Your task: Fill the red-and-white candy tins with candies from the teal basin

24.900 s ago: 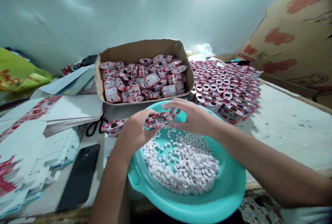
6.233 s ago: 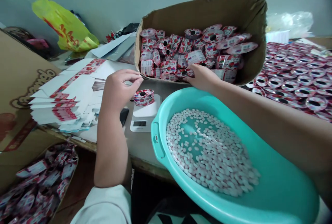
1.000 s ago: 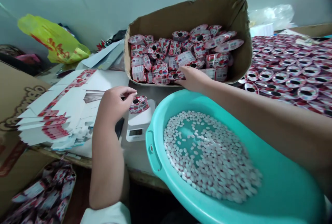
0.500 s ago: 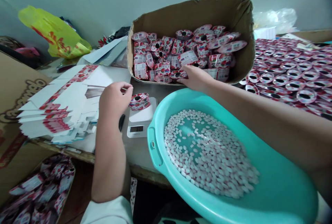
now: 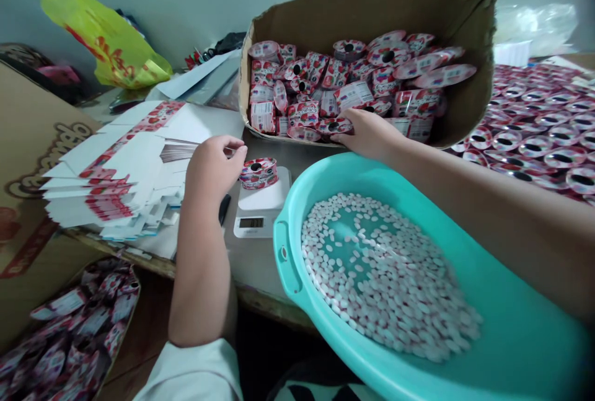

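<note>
My left hand [image 5: 214,162] is closed in a loose pinch at the left of the kitchen scale [image 5: 248,227]; what its fingertips hold, if anything, cannot be made out. Beside it on the scale stands a red and pink strawberry-print packet [image 5: 259,173] with a dark oval hole on top. Over the front edge of the cardboard box [image 5: 372,13], my right hand [image 5: 369,133] has its fingers on a similar packet [image 5: 333,126], among many others. Below my right forearm lies a turquoise basin [image 5: 297,196] with many white oval candies [image 5: 390,283].
Flat printed card sheets [image 5: 139,159] are stacked on the left of the table. Rows of packets [image 5: 534,141] stand at the right. More packets [image 5: 74,333] fill a container below left. A yellow plastic bag [image 5: 106,41] lies at the back.
The view has shifted, so most things sit slightly further right. My right hand stays at the packet in the box, and my left hand stays beside the scale.
</note>
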Demonstrator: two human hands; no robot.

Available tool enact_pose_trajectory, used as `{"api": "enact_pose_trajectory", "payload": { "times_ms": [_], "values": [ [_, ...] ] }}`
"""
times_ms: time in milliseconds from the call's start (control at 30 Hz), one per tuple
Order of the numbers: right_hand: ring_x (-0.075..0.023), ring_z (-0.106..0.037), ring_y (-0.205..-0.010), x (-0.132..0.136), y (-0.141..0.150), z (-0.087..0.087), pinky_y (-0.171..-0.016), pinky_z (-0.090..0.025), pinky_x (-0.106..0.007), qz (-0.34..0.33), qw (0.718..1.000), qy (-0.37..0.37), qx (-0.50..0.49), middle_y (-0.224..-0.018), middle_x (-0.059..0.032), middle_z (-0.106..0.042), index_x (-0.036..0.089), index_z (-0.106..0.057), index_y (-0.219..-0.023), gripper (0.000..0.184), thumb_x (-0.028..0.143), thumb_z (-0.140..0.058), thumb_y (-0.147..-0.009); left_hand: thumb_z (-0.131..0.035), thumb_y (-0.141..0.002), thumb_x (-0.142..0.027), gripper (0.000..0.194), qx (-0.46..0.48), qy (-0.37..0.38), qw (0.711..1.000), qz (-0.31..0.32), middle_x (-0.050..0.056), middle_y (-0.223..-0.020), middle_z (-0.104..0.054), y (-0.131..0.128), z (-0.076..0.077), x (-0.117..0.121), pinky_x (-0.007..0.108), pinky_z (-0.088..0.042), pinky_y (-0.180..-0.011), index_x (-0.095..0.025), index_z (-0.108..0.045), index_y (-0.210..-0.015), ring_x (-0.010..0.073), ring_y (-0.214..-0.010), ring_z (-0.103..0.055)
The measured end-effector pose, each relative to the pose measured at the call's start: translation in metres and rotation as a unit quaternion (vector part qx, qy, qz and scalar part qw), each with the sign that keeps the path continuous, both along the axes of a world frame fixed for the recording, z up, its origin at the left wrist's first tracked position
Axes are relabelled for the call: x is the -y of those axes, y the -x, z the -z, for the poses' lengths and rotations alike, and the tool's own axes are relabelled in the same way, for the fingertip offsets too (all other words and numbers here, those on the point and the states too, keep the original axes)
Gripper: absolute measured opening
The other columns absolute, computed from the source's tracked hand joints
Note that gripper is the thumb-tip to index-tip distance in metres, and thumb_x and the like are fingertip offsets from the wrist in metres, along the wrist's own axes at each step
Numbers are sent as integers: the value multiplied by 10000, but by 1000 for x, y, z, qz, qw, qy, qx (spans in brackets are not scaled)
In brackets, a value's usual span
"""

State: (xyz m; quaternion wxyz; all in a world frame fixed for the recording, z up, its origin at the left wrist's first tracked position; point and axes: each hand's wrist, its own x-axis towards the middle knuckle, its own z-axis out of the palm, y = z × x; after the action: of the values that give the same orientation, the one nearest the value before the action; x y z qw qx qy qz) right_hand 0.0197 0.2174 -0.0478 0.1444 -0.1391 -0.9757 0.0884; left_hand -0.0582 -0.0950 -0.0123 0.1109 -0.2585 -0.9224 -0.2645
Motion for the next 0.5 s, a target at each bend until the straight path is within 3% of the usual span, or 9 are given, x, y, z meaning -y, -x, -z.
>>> {"api": "enact_pose_trajectory", "payload": {
  "times_ms": [267,400,500],
  "values": [
    [-363,-588,-1156,-3,1,3,-927,-503,-490,-11,1000,-7,-6,-1251,-165,-642,181,-563,-1305,509,444,-627,-874,-548,-890,-444,371,32,30,999,30,69,-1173,-725,-3,3,-5,315,-499,-903,-220,-687,-1150,227,-1048,-660],
    [-371,-593,-1152,-3,1,3,-918,-505,-490,-8,1000,1,0,-1264,-182,-636,157,-552,-1331,546,447,-624,-874,-631,-803,-572,667,99,96,989,46,99,-1393,-606,-2,5,-4,335,-478,-972,-214,-554,-1361,273,-1209,-600],
    [-373,-594,-1152,-4,1,3,-908,-508,-501,-13,1000,9,-3,-1267,-175,-636,179,-548,-1336,550,472,-620,-876,-691,-739,-559,801,134,147,978,56,110,-1458,-551,2,8,-3,331,-469,-986,-216,-482,-1431,297,-1258,-575]
  ]
}}
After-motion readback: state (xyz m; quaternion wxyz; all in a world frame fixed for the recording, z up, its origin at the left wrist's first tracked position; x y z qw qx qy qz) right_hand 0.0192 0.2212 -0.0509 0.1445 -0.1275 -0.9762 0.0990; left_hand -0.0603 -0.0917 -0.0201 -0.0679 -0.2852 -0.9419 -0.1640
